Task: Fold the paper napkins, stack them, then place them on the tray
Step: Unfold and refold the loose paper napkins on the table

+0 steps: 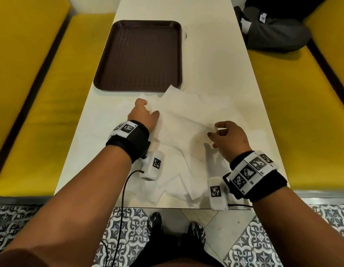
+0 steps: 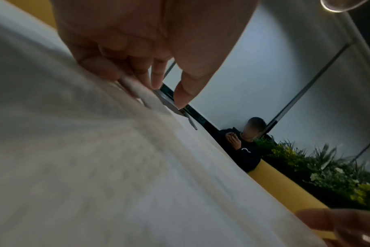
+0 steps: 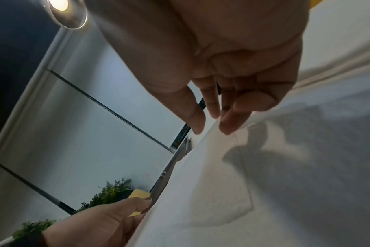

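Head view, looking down on a white table (image 1: pixel 215 45) flanked by yellow bench seats (image 1: pixel 42 93). Brown tray (image 1: pixel 138 54) at the far centre, ribbed floor bare. Loose white paper napkins (image 1: pixel 186 116) spread unfolded and overlapping over the near half of the table, from just beside the tray's near edge down to the table's near edge; one corner raised against the tray rim. Left hand (image 1: pixel 143 114) on the left part of the pile, fingers (image 2: pixel 108 71) curled and bunching a napkin edge, thumb lowered beside them. Right hand (image 1: pixel 229 137) over the right part of the pile, thumb and fingers (image 3: pixel 232 122) drawn together, pinching a lifted napkin edge. Marker-covered bands with small white camera units on both wrists; black cable trailing from the left unit. Seated person in dark clothing (image 1: pixel 273 29) on the far right bench. Patterned floor tiles (image 1: pixel 128 228) and dark shoes below the table edge.
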A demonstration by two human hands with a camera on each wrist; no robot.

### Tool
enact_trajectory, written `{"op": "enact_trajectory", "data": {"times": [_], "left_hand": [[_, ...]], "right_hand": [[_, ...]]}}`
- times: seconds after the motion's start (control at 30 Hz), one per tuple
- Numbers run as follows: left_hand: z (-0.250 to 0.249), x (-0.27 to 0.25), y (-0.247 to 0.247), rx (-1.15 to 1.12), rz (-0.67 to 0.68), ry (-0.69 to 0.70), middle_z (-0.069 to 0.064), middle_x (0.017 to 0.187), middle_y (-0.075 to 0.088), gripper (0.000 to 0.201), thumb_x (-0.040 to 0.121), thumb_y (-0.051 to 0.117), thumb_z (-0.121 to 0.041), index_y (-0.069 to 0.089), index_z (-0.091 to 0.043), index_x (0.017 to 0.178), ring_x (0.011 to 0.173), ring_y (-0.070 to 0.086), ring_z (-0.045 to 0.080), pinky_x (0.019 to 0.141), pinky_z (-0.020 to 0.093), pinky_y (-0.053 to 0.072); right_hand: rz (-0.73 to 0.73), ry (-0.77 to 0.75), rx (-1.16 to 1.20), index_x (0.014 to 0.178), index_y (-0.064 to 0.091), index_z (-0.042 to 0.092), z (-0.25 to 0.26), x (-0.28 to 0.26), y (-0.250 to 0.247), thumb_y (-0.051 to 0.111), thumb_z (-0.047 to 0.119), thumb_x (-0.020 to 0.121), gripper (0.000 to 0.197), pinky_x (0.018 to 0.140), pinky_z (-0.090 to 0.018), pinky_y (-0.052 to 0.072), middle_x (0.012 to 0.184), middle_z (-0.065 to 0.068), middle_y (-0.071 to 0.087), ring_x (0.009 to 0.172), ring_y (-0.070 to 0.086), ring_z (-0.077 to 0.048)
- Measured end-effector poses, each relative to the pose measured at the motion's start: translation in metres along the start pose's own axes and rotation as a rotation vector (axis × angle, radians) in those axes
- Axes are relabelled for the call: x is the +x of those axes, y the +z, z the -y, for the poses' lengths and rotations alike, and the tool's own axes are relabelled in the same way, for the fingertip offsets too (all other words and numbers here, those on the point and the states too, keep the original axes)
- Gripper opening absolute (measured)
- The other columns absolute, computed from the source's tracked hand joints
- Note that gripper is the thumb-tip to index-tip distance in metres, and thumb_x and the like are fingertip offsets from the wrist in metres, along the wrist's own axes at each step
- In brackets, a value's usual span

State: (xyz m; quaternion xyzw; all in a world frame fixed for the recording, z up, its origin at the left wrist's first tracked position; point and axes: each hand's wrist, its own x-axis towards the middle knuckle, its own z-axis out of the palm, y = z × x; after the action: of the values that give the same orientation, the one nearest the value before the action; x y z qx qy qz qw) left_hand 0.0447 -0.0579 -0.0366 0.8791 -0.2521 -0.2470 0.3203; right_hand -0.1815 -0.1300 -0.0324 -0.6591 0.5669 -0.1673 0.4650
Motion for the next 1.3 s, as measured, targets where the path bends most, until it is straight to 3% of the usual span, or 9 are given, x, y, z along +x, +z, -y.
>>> {"op": "enact_trajectory", "data": {"times": [0.2, 0.3, 0.47, 0.6, 0.77, 0.93, 1.07, 1.17, 1.3], "left_hand": [[0.000, 0.005, -0.010, -0.101, 0.033, 0.067, 0.000, 0.096, 0.061, 0.015, 0.091, 0.060, -0.029, 0.064, -0.014, 0.095, 0.088, 0.056, 0.017, 0.078, 0.022, 0.039], [0.000, 0.002, -0.014, -0.241, 0.092, 0.057, 0.000, 0.084, 0.061, 0.018, 0.088, 0.063, -0.026, 0.059, -0.016, 0.074, 0.080, 0.056, 0.018, 0.075, 0.028, 0.045], [-0.013, -0.013, -0.025, -0.508, 0.148, 0.114, 0.006, 0.082, 0.058, 0.015, 0.072, 0.066, -0.031, 0.057, -0.021, 0.066, 0.078, 0.051, 0.019, 0.072, 0.032, 0.040], [-0.028, -0.029, -0.037, -0.626, 0.257, 0.228, 0.010, 0.081, 0.056, 0.013, 0.076, 0.062, -0.024, 0.056, -0.020, 0.065, 0.077, 0.051, 0.022, 0.072, 0.035, 0.039], [-0.050, -0.047, -0.045, -0.601, 0.332, 0.366, 0.000, 0.074, 0.057, 0.013, 0.079, 0.059, -0.018, 0.055, -0.017, 0.067, 0.069, 0.052, 0.013, 0.063, 0.023, 0.042], [-0.064, -0.059, -0.047, -0.481, 0.330, 0.460, -0.002, 0.077, 0.057, 0.012, 0.081, 0.059, -0.022, 0.054, -0.017, 0.071, 0.068, 0.054, 0.005, 0.059, 0.015, 0.042], [-0.064, -0.063, -0.038, -0.540, 0.252, 0.481, 0.003, 0.086, 0.061, 0.010, 0.087, 0.063, -0.016, 0.056, -0.019, 0.082, 0.075, 0.058, 0.009, 0.066, 0.018, 0.046], [-0.061, -0.066, -0.021, -0.527, 0.161, 0.403, -0.002, 0.095, 0.059, 0.024, 0.082, 0.068, -0.032, 0.053, -0.024, 0.099, 0.084, 0.056, 0.010, 0.071, 0.021, 0.045], [-0.063, -0.082, 0.011, -0.495, 0.326, 0.267, -0.002, 0.108, 0.063, 0.055, 0.075, 0.070, -0.046, 0.045, -0.025, 0.118, 0.099, 0.063, 0.014, 0.081, 0.031, 0.052]], "right_hand": [[-0.033, -0.061, -0.032, 0.098, 0.064, 0.020, -0.002, 0.005, 0.000, 0.069, 0.014, 0.084, 0.016, 0.073, -0.030, 0.052, 0.088, -0.006, 0.068, 0.079, 0.067, -0.025], [-0.030, -0.057, -0.064, 0.094, 0.065, 0.021, -0.005, 0.006, 0.000, 0.069, 0.015, 0.084, 0.013, 0.079, -0.034, 0.054, 0.087, -0.006, 0.068, 0.081, 0.067, -0.026], [-0.028, -0.070, -0.147, 0.089, 0.066, 0.017, -0.006, 0.002, -0.004, 0.069, 0.026, 0.086, 0.010, 0.072, -0.031, 0.049, 0.084, -0.001, 0.066, 0.082, 0.064, -0.023], [-0.094, -0.235, -0.210, 0.101, 0.064, 0.025, 0.003, -0.004, -0.006, 0.071, 0.044, 0.081, 0.028, 0.074, -0.026, 0.041, 0.103, 0.004, 0.059, 0.090, 0.056, -0.013], [0.010, -0.389, -0.034, 0.110, 0.063, 0.029, 0.033, -0.015, -0.009, 0.070, 0.039, 0.084, 0.028, 0.089, -0.032, 0.047, 0.113, 0.013, 0.062, 0.109, 0.056, -0.008], [0.068, -0.377, 0.095, 0.088, 0.068, 0.018, 0.043, -0.027, -0.019, 0.069, 0.023, 0.087, 0.005, 0.074, -0.031, 0.054, 0.084, 0.008, 0.069, 0.079, 0.065, -0.008], [0.040, -0.404, 0.082, 0.086, 0.066, 0.019, 0.038, -0.036, -0.037, 0.065, 0.024, 0.090, 0.007, 0.064, -0.024, 0.052, 0.081, 0.008, 0.068, 0.070, 0.062, -0.003], [0.018, -0.393, 0.157, 0.086, 0.065, 0.019, 0.033, -0.041, -0.055, 0.065, 0.026, 0.090, 0.008, 0.073, -0.042, 0.058, 0.085, -0.001, 0.071, 0.080, 0.068, -0.021], [0.001, -0.368, 0.276, 0.085, 0.064, 0.019, 0.021, -0.043, -0.080, 0.067, 0.023, 0.089, 0.007, 0.080, -0.054, 0.056, 0.092, -0.014, 0.070, 0.087, 0.067, -0.036]]}}
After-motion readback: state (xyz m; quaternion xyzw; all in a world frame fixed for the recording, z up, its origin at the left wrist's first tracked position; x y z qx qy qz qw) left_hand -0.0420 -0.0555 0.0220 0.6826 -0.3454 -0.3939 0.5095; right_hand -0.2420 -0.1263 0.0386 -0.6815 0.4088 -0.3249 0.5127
